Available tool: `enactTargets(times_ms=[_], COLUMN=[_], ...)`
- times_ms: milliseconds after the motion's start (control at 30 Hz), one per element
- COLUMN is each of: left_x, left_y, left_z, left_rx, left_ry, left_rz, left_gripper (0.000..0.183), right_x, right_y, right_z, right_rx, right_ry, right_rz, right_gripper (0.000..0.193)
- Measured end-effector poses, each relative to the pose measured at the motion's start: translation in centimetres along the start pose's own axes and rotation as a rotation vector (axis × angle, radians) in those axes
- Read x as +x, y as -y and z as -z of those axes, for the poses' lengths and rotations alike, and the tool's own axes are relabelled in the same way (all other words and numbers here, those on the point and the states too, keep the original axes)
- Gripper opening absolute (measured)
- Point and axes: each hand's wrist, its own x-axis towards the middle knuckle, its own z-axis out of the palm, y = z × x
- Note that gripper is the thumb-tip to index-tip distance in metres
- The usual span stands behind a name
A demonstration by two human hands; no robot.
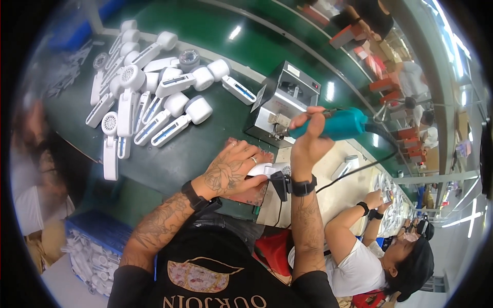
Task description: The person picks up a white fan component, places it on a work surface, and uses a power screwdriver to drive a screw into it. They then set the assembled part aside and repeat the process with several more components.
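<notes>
My left hand (231, 167) is closed on a white handheld fan (263, 169), pressing it down on a reddish pad (250, 198). The fan's grille end shows beside my right wrist; the rest is partly under my fingers. In my right hand (311, 143) is a teal electric screwdriver (343, 124), gripped around its body and pointing left. Its tip is at the front of a black and metal screw feeder box (277, 105), close to a small brass-coloured plate; whether it touches cannot be made out.
Many white handheld fans (132, 77) are heaped at the left on the dark green table (205, 136). A black cable (359, 168) trails from the screwdriver. One white part (345, 167) lies on the beige surface. A co-worker (359, 262) sits at right; a blue crate (100, 226) stands lower left.
</notes>
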Motion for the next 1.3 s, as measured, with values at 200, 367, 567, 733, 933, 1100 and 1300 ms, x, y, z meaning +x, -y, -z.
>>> enactTargets(times_ms=[200,367,567,733,933,1100,1300], left_x=[0.1,0.0,0.0,0.0,0.0,0.4,-0.3], left_y=[-0.4,0.4,0.2,0.2,0.2,0.3,1.0], left_z=[-0.1,-0.3,-0.7,-0.4,-0.7,-0.6,-1.0], left_rx=[-0.011,0.019,0.000,0.040,0.029,0.022,-0.028], left_ry=[-0.025,-0.035,-0.030,0.037,0.008,0.008,-0.108], left_rz=[-0.031,-0.030,-0.026,-0.006,-0.023,-0.019,-0.072], left_gripper=[0.043,0.039,0.035,0.036,0.036,0.037,0.037], right_x=[0.3,-1.7,-6.3,-7.0,-7.7,-7.7,-8.7], right_y=[-1.7,0.5,3.5,3.0,1.7,1.2,-0.2], right_z=[0.3,0.4,3.1,3.5,3.6,3.7,4.4], right_rx=[0.039,-0.009,0.027,0.032,0.072,0.127,0.050], right_ry=[0.029,-0.038,0.057,0.075,0.056,0.072,-0.047], right_rz=[0.025,-0.167,-0.105,-0.114,-0.146,-0.143,-0.148], right_gripper=[0.029,0.028,0.051,0.051,0.044,0.040,0.036])
